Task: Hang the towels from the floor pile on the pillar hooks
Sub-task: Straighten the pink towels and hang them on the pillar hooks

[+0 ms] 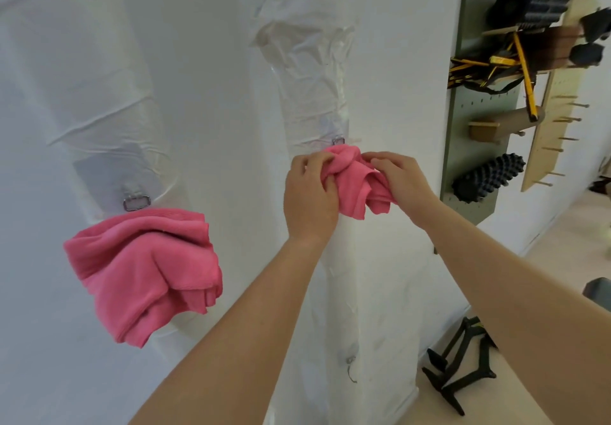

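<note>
A bunched pink towel (358,180) is held against the white pillar (373,275) just below a small metal hook (338,141). My left hand (309,193) grips its left side and my right hand (401,178) pinches its right side. A second pink towel (142,269) hangs in folds from another metal hook (135,202) on the left face of the pillar. The floor pile is out of view.
A green pegboard (476,146) on the wall to the right carries black foam rollers (487,178), straps and wooden pegs. A black folding stand (459,371) lies on the pale floor at lower right. A lower hook (351,363) sticks out of the pillar.
</note>
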Demonstrator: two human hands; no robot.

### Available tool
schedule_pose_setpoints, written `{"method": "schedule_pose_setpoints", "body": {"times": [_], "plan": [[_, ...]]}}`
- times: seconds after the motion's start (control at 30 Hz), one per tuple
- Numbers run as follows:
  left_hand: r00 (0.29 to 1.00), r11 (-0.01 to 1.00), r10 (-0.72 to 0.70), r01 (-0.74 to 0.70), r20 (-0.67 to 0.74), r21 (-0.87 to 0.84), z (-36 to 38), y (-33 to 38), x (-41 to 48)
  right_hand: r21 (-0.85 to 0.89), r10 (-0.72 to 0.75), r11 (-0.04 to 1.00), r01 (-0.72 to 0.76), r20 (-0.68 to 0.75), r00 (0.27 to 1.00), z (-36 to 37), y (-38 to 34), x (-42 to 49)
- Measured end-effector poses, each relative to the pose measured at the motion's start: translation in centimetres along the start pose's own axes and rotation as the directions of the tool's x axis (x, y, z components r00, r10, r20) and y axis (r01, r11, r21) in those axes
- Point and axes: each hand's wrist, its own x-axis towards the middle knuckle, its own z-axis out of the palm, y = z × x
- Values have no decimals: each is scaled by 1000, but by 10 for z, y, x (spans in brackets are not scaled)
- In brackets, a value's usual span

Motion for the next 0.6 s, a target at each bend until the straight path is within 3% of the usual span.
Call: {"method": "schedule_pose_setpoints", "body": {"times": [0.13, 0.33, 0.4, 0.47, 0.53, 0.6], "plan": [[996, 999, -48, 48, 78, 6, 0, 5, -6, 1, -43, 999, 43, 92, 995, -4, 0, -12], [992, 965, 29, -59, 119, 254, -4, -10, 0, -222, -49, 974, 51, 17, 999, 5, 6, 2], [990, 943, 56, -95, 127, 320, -5, -11, 3, -202, -46, 978, 40, -23, 999, 14, 7, 1], [988, 928, 49, -100, 146, 358, -7, -8, 6, -252, -66, 967, 47, -68, 996, 18, 8, 0], [985, 916, 53, -114, 167, 383, -11, -2, 7, -413, -133, 907, 88, -82, 988, 16, 6, -2], [970, 898, 110, -191, 218, 395, -13, 3, 4, -447, -166, 886, 125, -53, 985, 17, 0, -3]]}}
